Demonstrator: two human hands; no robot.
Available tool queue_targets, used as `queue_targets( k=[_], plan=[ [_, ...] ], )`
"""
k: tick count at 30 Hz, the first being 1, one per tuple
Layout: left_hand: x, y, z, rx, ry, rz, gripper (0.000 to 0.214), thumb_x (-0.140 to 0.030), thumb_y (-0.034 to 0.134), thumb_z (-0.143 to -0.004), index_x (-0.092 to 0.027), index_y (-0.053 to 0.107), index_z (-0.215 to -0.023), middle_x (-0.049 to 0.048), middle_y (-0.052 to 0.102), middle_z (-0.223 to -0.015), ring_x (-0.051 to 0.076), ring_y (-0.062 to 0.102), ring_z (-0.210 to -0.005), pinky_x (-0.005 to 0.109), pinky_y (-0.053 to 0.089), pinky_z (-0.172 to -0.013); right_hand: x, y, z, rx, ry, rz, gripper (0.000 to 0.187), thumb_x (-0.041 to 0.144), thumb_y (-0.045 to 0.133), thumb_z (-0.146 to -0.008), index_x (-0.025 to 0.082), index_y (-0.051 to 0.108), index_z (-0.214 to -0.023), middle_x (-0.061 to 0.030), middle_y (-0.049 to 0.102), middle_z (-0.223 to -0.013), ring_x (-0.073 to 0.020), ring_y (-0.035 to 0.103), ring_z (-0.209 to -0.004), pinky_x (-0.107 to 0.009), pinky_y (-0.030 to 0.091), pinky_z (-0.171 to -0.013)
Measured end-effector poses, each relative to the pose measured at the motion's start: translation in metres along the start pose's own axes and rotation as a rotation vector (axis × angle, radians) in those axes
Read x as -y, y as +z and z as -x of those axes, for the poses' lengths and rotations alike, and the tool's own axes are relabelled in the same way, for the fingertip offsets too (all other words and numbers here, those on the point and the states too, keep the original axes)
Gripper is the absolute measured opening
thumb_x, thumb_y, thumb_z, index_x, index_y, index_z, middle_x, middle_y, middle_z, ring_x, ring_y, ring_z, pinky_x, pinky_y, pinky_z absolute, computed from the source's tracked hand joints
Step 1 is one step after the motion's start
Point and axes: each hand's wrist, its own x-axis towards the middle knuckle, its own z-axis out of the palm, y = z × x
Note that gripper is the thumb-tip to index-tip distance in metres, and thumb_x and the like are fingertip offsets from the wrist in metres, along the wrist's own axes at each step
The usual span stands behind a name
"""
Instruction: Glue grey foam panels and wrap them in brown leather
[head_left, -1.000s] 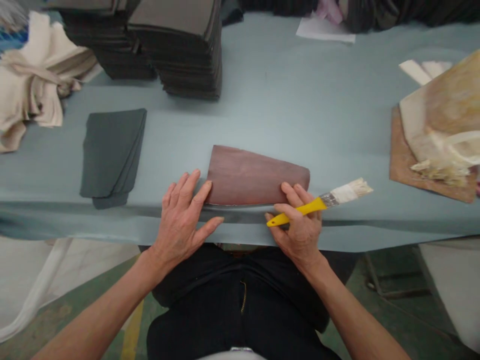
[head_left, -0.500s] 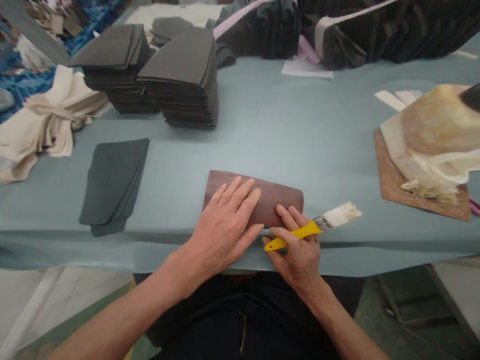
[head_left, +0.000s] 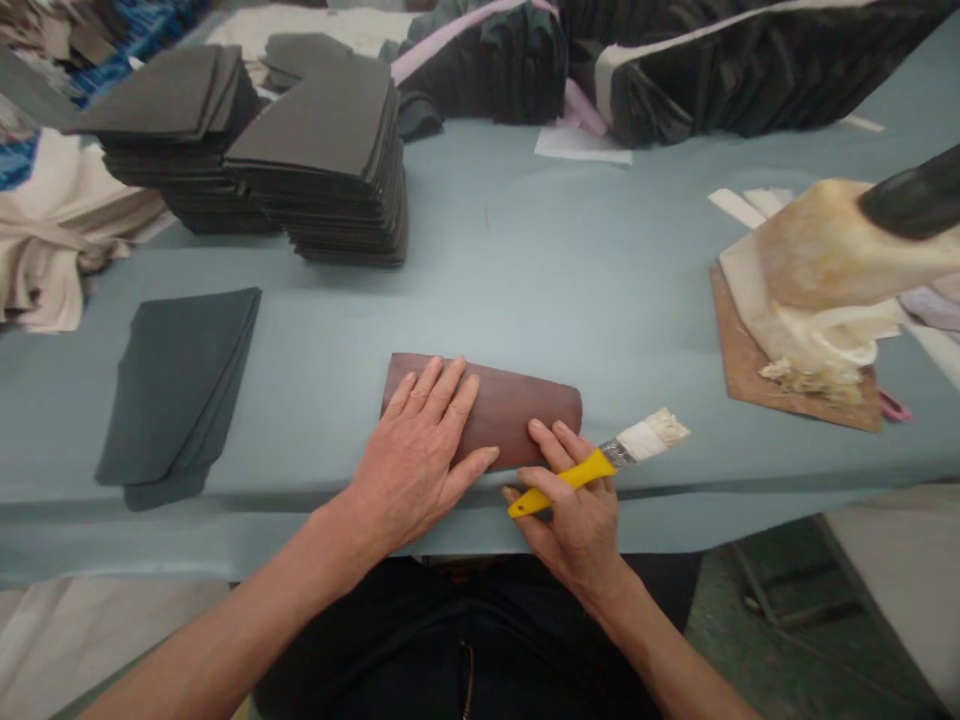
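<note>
A reddish-brown piece that looks like leather (head_left: pixel 510 400) lies flat near the table's front edge. My left hand (head_left: pixel 420 450) rests on its left part with the fingers stretched out. At its right end, the fingertips of my right hand (head_left: pixel 577 510) touch the surface. That hand also holds a paintbrush (head_left: pixel 562 485) with a yellow handle, its whitish, caked bristles pointing right and away from the piece. To the left, a few dark green-grey cut pieces (head_left: pixel 180 380) lie overlapped in a fan.
Two tall stacks of dark pieces (head_left: pixel 322 140) stand at the back left, beside beige cloth strips (head_left: pixel 52 230). Rows of dark folded pieces (head_left: pixel 735 80) line the back. On the right, a stained glue container (head_left: pixel 817 240) sits on a brown board (head_left: pixel 731 340).
The view has shifted, so the table's contents appear further left. Both hands keep nearly the same position on the brown piece, and the brush stays in the right hand.
</note>
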Motion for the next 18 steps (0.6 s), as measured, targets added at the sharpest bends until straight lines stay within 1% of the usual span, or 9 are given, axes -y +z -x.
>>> queue_targets(
  k=[3,7,11,14,18],
  plan=[
    [0.004,0.002,-0.001,-0.024,-0.024,-0.022,0.075,-0.056,0.048,-0.108,-0.006,0.042,-0.165,0.0215,0.037,-0.175,0.043,0.035,-0.163,0.064,0.036,-0.131,-0.001,-0.002,-0.001,0.010,-0.003,0.008,0.018,0.026,0.070,-0.098,0.027,0.061,-0.113,-0.0122,0.070,-0.146,-0.0275,0.054,-0.150,-0.048,0.044,-0.123],
    [0.012,0.003,-0.005,-0.018,-0.055,-0.053,0.077,-0.057,0.044,-0.108,-0.003,0.042,-0.164,0.0242,0.037,-0.174,0.045,0.034,-0.163,0.064,0.036,-0.131,-0.001,-0.007,-0.004,0.038,0.002,-0.010,0.022,0.028,0.071,-0.098,0.027,0.059,-0.116,-0.0130,0.071,-0.146,-0.0299,0.058,-0.146,-0.049,0.049,-0.116],
    [0.018,0.001,-0.012,-0.002,-0.093,-0.071,0.078,-0.056,0.044,-0.108,-0.001,0.042,-0.163,0.0258,0.036,-0.174,0.045,0.034,-0.163,0.063,0.034,-0.131,0.000,-0.012,-0.007,0.060,0.006,-0.023,0.021,0.030,0.070,-0.099,0.027,0.059,-0.117,-0.0123,0.071,-0.146,-0.0302,0.059,-0.145,-0.050,0.048,-0.116],
    [0.019,0.001,-0.017,0.009,-0.127,-0.067,0.078,-0.056,0.042,-0.109,0.000,0.041,-0.163,0.0262,0.037,-0.173,0.045,0.034,-0.163,0.063,0.034,-0.131,0.000,-0.016,-0.010,0.089,0.002,0.009,0.020,0.032,0.068,-0.100,0.027,0.058,-0.116,-0.0122,0.071,-0.146,-0.0307,0.061,-0.144,-0.051,0.047,-0.116],
    [0.017,0.003,-0.022,-0.013,-0.171,-0.045,0.074,-0.052,0.039,-0.110,0.000,0.042,-0.163,0.0257,0.038,-0.173,0.044,0.034,-0.163,0.062,0.033,-0.132,0.002,-0.025,-0.017,0.113,0.025,0.042,0.021,0.033,0.066,-0.101,0.026,0.057,-0.119,-0.0129,0.073,-0.143,-0.0314,0.066,-0.139,-0.051,0.046,-0.114]
  ],
)
